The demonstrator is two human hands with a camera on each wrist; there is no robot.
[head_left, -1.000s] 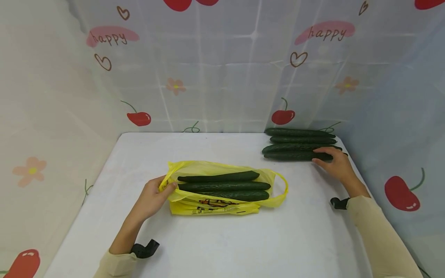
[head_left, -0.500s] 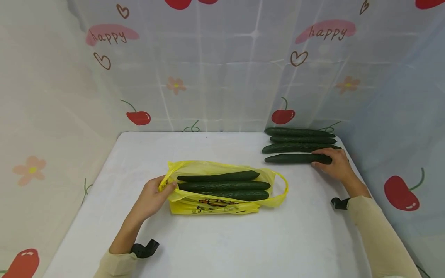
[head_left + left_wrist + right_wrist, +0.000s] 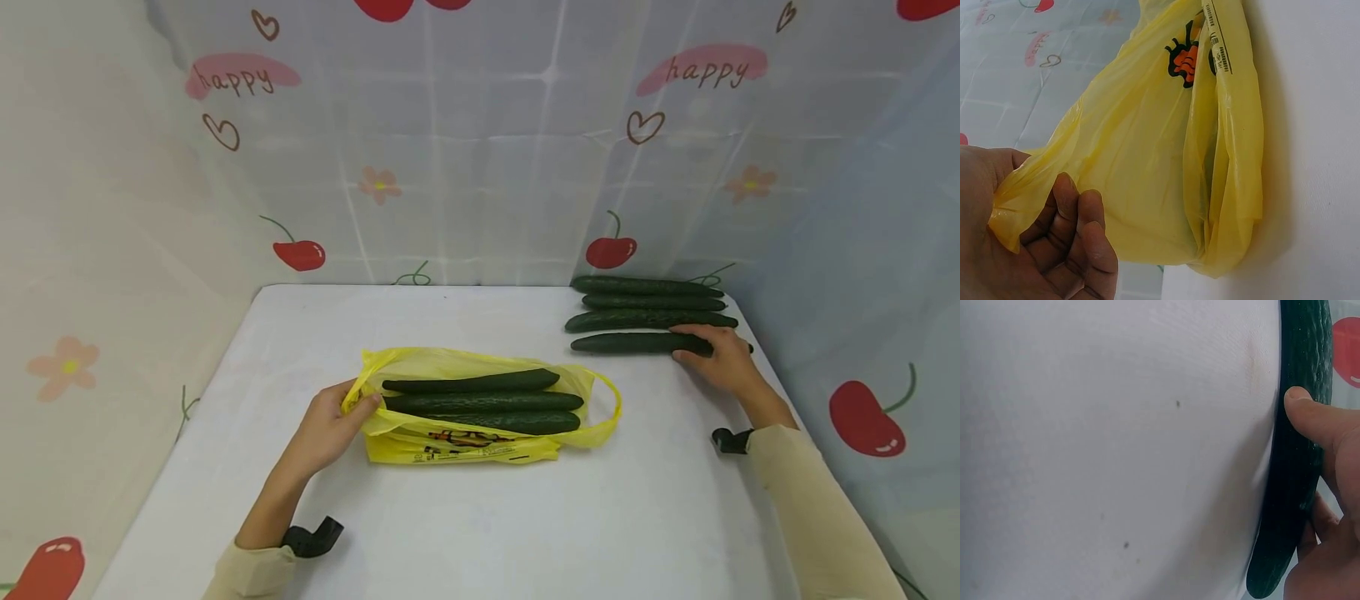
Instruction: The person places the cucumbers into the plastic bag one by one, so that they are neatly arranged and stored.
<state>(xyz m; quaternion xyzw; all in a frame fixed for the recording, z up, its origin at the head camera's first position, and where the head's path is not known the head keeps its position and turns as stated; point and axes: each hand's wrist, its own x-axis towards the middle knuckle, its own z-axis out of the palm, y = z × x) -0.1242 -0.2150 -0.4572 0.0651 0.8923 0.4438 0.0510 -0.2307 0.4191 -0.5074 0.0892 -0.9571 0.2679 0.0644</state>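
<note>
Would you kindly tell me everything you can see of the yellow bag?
The yellow bag looks like thin, creased, slightly see-through plastic, with black and orange printing. It lies lengthwise across the white table, its opening spread and showing three dark green cucumbers inside. A loop handle extends at its right end in the head view; the left hand grips the opposite end.

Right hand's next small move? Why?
Probably lift the gripped cucumber toward the bag: the right hand has thumb and fingers around it, a gap separates it from the other cucumbers on the table, the left hand holds the bag's edge, and three cucumbers show in its open mouth.
</note>
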